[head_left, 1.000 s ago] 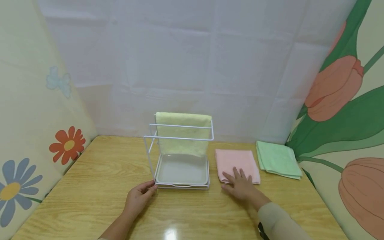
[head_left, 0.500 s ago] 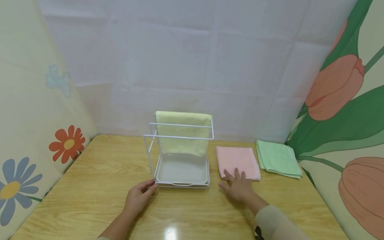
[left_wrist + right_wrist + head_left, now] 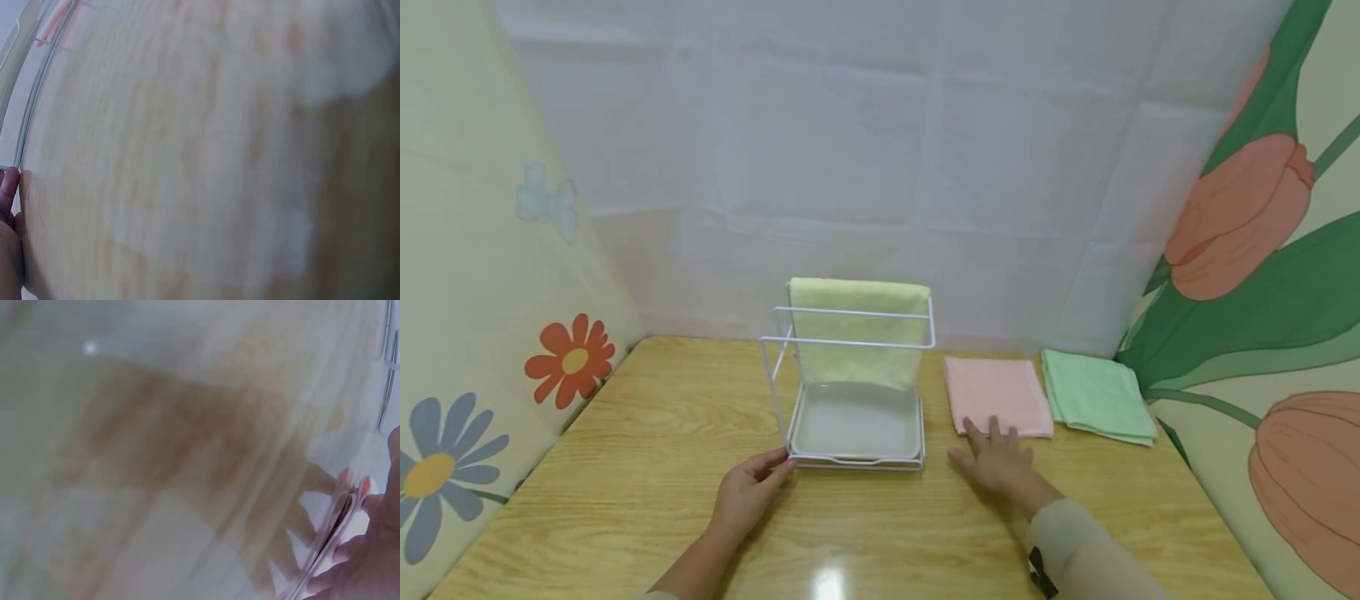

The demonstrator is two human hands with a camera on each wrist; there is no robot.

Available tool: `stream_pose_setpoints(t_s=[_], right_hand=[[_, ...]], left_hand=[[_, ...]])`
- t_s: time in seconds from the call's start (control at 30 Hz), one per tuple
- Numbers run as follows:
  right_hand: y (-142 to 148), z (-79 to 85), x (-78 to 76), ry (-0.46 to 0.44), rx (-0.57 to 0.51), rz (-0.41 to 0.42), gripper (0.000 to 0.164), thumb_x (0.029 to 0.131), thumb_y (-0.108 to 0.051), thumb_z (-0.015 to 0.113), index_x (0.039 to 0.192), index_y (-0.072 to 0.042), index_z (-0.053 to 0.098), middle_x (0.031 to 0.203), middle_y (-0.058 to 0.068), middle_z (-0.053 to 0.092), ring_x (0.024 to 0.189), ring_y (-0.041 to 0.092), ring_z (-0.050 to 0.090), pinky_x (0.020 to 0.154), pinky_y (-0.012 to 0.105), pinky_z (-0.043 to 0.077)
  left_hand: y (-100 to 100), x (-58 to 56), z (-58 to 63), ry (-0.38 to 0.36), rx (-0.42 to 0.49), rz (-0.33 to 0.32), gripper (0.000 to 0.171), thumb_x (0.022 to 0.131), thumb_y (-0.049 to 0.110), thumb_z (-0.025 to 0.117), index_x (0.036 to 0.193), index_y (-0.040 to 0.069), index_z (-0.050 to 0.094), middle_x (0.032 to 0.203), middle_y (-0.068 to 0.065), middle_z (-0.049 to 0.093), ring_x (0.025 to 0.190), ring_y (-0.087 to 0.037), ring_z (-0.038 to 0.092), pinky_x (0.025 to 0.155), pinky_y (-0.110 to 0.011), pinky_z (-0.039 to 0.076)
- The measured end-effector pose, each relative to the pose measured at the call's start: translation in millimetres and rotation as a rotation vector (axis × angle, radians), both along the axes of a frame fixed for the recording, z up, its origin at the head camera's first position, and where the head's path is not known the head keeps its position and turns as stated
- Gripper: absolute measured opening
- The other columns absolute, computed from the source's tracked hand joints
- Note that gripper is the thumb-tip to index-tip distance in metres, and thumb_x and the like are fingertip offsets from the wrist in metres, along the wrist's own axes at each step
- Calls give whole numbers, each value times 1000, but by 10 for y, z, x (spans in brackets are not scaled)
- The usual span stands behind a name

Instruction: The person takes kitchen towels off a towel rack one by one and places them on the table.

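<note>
Nearest to the viewer, on the wood table (image 3: 865, 542), the left hand (image 3: 747, 493) pinches the near left corner of the white wire rack (image 3: 850, 342) between thumb and fingers. The right hand (image 3: 998, 463) lies beside, its fingers spread, with fingertips at the near edge of the folded pink cloth (image 3: 998, 392); whether they press or only touch, I cannot tell, because the right wrist view is blurred. This cloth lies flat just to the right of the rack. I judge that the step in hand is adjusting the pink cloth while the rack is steadied; to lift it, the next move would call for a thumb under this near edge (the thumb is apart from it now). Inside the rack's base sits a grey tray (image 3: 857, 421). Further right lies a folded green cloth (image 3: 1099, 398), and a yellow cloth (image 3: 859, 367) hangs over the rack's rear bar, before a white sheet (image 3: 812, 150).
</note>
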State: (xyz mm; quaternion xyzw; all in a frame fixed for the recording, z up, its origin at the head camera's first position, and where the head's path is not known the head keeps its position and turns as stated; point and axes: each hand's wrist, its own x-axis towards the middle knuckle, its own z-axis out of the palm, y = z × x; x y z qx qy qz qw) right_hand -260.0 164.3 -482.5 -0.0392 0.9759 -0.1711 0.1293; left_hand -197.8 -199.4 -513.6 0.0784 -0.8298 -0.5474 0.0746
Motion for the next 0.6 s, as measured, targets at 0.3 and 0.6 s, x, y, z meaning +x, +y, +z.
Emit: stream_pose_setpoints(t_s=[0.3,0.6], right_hand=[[15,-29,-151,-6,-5,-5,71,98,-64,36,157,-27,21,162,24,4,145,56,0,109,78,2],[37,-71,-246,3,-2,-5,71,98,-62,38,157,-26,21,162,24,3,145,55,-1,108,78,0]], left_hand=[[-2,-2,-4,-10,2,-5,37,91,25,71,118,1,68,106,-12,75,77,3,64,70,-14,53],[9,-7,-9,-4,8,18,32,90,18,71,116,-1,69,104,-14,75,75,5,63,70,-14,52]])
